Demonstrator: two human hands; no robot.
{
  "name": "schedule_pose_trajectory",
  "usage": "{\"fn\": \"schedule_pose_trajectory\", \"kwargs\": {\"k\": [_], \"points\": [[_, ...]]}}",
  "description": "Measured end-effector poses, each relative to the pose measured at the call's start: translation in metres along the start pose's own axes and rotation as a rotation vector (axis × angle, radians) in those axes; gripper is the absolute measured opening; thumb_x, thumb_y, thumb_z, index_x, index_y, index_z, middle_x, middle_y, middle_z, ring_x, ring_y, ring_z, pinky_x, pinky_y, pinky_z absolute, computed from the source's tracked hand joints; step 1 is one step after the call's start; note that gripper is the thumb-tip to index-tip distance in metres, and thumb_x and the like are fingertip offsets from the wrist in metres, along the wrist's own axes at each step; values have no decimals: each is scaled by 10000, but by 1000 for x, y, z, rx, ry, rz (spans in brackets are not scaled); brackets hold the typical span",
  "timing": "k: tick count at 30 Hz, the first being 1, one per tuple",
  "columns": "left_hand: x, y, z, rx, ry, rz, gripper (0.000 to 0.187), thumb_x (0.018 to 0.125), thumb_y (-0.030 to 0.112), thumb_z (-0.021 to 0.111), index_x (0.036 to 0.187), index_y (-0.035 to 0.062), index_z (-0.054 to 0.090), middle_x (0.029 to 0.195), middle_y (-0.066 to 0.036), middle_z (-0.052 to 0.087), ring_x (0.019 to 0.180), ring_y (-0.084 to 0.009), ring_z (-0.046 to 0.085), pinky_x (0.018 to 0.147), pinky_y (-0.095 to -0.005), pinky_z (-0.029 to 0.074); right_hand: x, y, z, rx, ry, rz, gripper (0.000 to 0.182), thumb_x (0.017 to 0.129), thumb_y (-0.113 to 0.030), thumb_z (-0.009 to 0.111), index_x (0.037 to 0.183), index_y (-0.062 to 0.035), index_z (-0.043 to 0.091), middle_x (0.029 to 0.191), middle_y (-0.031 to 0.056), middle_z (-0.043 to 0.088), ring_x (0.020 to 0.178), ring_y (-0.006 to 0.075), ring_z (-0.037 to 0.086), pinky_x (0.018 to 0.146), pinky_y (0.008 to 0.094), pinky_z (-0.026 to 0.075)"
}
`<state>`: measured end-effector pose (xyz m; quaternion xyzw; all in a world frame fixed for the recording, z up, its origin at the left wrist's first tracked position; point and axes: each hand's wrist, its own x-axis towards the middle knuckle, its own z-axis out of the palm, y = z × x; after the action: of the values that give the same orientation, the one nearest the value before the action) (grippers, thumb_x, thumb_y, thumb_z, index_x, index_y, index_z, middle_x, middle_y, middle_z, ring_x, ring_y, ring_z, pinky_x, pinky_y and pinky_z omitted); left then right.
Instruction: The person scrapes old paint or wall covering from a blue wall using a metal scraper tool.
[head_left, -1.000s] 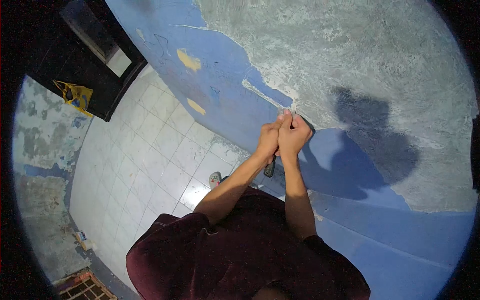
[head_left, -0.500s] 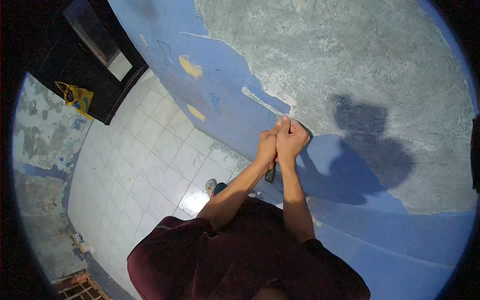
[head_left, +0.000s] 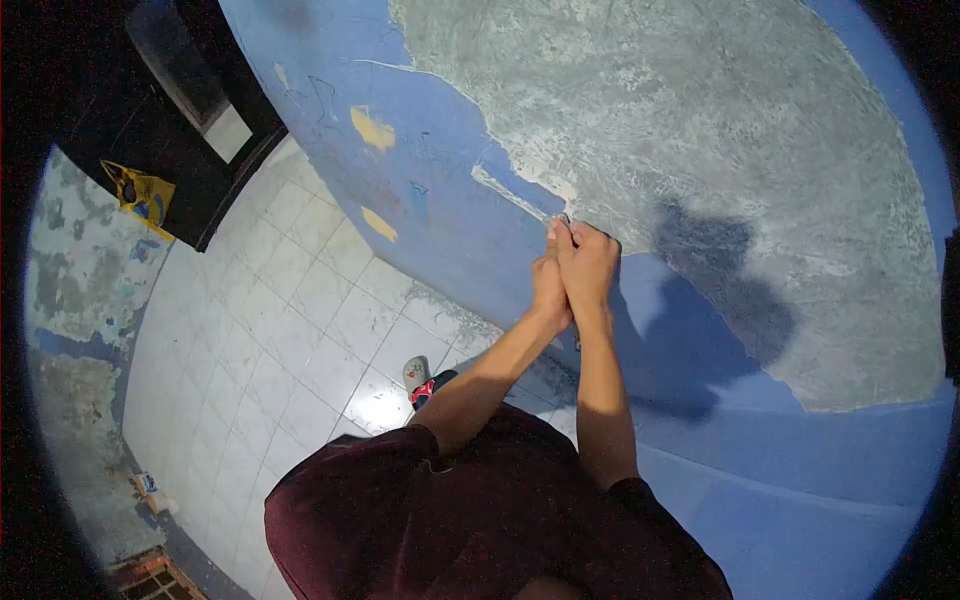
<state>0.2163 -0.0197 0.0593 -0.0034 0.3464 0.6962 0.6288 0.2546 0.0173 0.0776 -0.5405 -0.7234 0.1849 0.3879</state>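
Both hands are closed together around a dark-handled scraper (head_left: 577, 343), mostly hidden by the fingers and wrists. My left hand (head_left: 547, 288) presses against the side of my right hand (head_left: 588, 268), with the thumbs at the front. A small dark tip shows just beyond the thumbs, at the wall. There the blue paint (head_left: 440, 150) meets a bare grey plaster area (head_left: 680, 120) with a ragged, whitish edge. A narrow scraped strip (head_left: 510, 193) runs through the blue from the upper left down to the fingertips.
White floor tiles (head_left: 270, 310) lie left of the wall, with paint flakes along its base. A shoe (head_left: 416, 372) stands on them below my arms. A yellow bag (head_left: 147, 198) is beside a dark door (head_left: 120, 100). Small items (head_left: 150, 492) sit by the opposite wall.
The hands have shifted slightly up and left along the paint edge. Less of the handle shows below them, and a tip is now visible past the thumbs. The view has shifted slightly too.
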Motion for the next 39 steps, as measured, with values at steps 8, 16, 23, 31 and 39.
{"fn": "schedule_pose_trajectory", "kwargs": {"k": [8, 16, 23, 31, 39], "points": [[58, -14, -71, -235, -604, -136, 423, 1005, 460, 416, 912, 70, 551, 774, -23, 543, 616, -151, 529, 541, -308, 466, -56, 12, -23, 48, -144, 75, 402, 924, -334, 571, 1103, 23, 622, 871, 246, 664, 786, 431, 644, 697, 465, 500], [-12, -10, -125, 358, -255, -6, 454, 993, 454, 454, 1049, 27, 596, 966, -54, 623, 858, -167, 585, 777, -321, 488, -114, 45, -12, -1, -357, 169, 392, 979, -348, 458, 1060, 12, 591, 932, 281, 624, 878, 506, 557, 770, 549, 429], [-135, 69, -221, 1094, -82, 123, 339, 960, 287, 582, 1071, -25, 656, 1139, -117, 641, 1040, -166, 572, 918, -293, 438, -155, 8, -40, -24, -666, 252, 364, 960, -354, 514, 882, -18, 631, 793, 227, 622, 797, 471, 555, 753, 533, 415], [-143, 135, -272, 1351, 119, 199, 333, 925, 280, 624, 1017, -36, 672, 975, -138, 699, 885, -158, 632, 721, -297, 526, -129, -19, -56, 50, -210, 233, 273, 948, -242, 555, 807, -10, 582, 708, 200, 586, 651, 409, 565, 576, 446, 447], [-104, 160, -214, 1584, -390, 151, 345, 944, 287, 589, 1016, -45, 649, 923, -167, 693, 849, -204, 660, 745, -322, 521, -60, -47, -75, -647, 86, -30, 222, 958, -222, 525, 859, -34, 585, 741, 143, 628, 659, 325, 644, 577, 421, 519]]}}
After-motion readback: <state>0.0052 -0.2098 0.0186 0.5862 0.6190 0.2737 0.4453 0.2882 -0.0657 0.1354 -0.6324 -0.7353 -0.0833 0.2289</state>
